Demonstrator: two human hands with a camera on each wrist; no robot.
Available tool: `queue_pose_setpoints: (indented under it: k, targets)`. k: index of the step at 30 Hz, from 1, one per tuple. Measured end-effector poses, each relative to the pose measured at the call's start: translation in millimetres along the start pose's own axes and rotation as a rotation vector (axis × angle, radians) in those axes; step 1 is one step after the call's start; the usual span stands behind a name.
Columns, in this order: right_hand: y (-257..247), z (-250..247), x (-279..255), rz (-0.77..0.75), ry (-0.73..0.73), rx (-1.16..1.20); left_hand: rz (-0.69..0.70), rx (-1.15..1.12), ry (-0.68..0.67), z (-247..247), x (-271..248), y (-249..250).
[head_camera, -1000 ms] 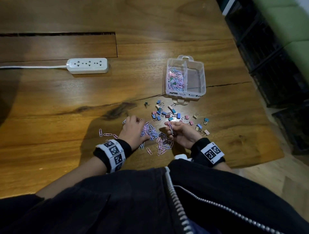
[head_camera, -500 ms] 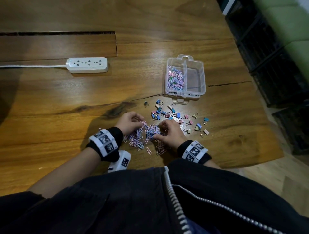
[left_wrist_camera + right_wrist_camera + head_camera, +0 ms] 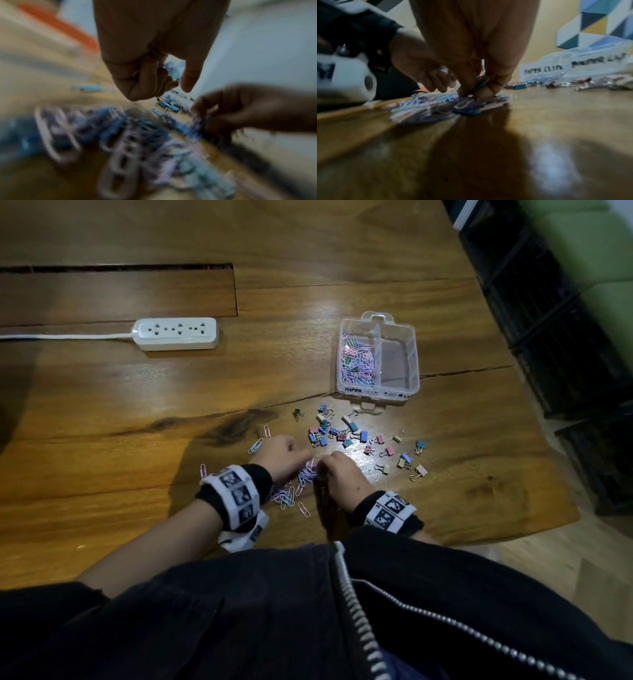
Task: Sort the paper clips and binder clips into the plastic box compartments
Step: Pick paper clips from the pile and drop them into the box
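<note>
left hand [image 3: 281,454]: fingers curled, grip unclear | right hand [image 3: 337,470]: fingertips pinching

A wooden table [image 3: 144,412] with a long crack and a recessed panel is shown; a white power strip [image 3: 176,333] lies on it. Dark crates [image 3: 561,337] stand on pale flooring [image 3: 565,570].

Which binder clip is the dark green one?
The dark green binder clip lies alone at the far left of the scattered binder clips, nearest the power strip. The others are pink, blue or pale.
</note>
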State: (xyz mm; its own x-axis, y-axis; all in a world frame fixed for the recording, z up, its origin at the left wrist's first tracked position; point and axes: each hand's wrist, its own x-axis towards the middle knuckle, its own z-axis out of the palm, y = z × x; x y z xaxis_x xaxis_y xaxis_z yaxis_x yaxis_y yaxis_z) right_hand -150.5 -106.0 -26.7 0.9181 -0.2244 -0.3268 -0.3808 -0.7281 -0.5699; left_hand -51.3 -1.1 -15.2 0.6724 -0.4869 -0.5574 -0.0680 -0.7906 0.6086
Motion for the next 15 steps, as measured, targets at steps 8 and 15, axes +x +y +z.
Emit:
queue_pose_setpoints:
  k: [8, 15]
  targets:
    - [6.0, -54.9, -0.9, 0.183, -0.115, 0.489, 0.05, 0.628, -0.018, 10.9, 4.2, 8.8]
    - [7.8, -112.1, 50.6, 0.136, 0.167, 0.472, 0.132, 0.628, -0.085, 14.6, -0.8, 6.4]
